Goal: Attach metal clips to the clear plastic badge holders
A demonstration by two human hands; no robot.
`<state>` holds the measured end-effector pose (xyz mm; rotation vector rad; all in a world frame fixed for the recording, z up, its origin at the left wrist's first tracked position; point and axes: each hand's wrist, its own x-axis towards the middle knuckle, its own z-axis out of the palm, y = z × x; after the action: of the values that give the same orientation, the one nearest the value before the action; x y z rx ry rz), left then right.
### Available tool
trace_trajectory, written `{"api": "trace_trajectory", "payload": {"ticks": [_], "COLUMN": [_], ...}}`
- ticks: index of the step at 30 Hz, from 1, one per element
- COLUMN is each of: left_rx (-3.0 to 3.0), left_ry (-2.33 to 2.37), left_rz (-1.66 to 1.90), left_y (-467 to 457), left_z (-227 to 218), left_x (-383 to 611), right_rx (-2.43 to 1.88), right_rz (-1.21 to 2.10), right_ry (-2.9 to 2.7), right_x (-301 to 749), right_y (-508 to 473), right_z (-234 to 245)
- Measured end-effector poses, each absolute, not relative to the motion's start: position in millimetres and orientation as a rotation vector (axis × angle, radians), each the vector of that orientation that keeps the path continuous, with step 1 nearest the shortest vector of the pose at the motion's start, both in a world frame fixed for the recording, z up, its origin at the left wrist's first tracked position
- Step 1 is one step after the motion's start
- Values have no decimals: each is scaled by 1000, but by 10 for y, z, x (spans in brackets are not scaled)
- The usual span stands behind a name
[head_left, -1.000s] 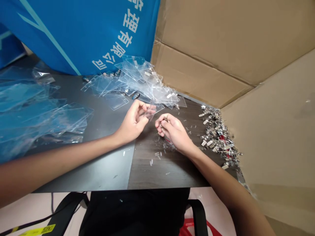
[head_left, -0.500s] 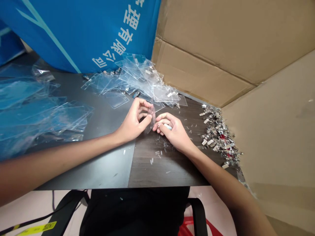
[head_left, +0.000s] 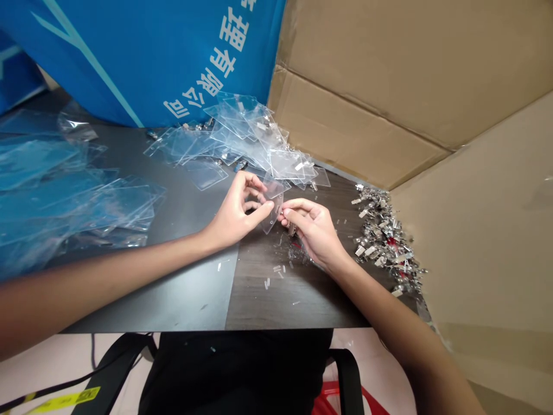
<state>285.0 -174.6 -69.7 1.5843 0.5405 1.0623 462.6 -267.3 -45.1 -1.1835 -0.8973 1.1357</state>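
Observation:
My left hand (head_left: pixel 237 213) pinches a clear plastic badge sleeve (head_left: pixel 273 207) by its edge, holding it just above the dark table (head_left: pixel 194 288). My right hand (head_left: pixel 313 230) is closed on a small metal clip (head_left: pixel 292 228), its fingertips touching the sleeve's lower corner. Both hands meet at the table's middle. A heap of clear sleeves (head_left: pixel 246 144) lies just behind them. Small clear plastic bits (head_left: pixel 276 271) are scattered under my right wrist.
A pile of metal clips (head_left: pixel 384 239) lies at the table's right edge beside a cardboard box (head_left: pixel 475 219). More clear sleeves (head_left: pixel 64 202) are stacked on the left. A blue bag (head_left: pixel 151 52) stands behind. A black chair (head_left: pixel 242 374) is below the table edge.
My hands have come together: the left turned the sleeve upright and toward the right, and the right hand rose and moved its clip up to the sleeve's corner.

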Motion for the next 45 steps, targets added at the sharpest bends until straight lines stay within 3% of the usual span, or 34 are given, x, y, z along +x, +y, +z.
{"api": "trace_trajectory", "payload": {"ticks": [45], "left_rx": [1655], "left_ry": [595], "left_rz": [1202], "left_y": [-1668], "left_z": [-801], "left_x": [2879], "right_rx": [-1175], "right_rz": [1047], "right_ry": [-1018], "right_x": [4607], "right_y": [-2741], "right_z": [-398]}}
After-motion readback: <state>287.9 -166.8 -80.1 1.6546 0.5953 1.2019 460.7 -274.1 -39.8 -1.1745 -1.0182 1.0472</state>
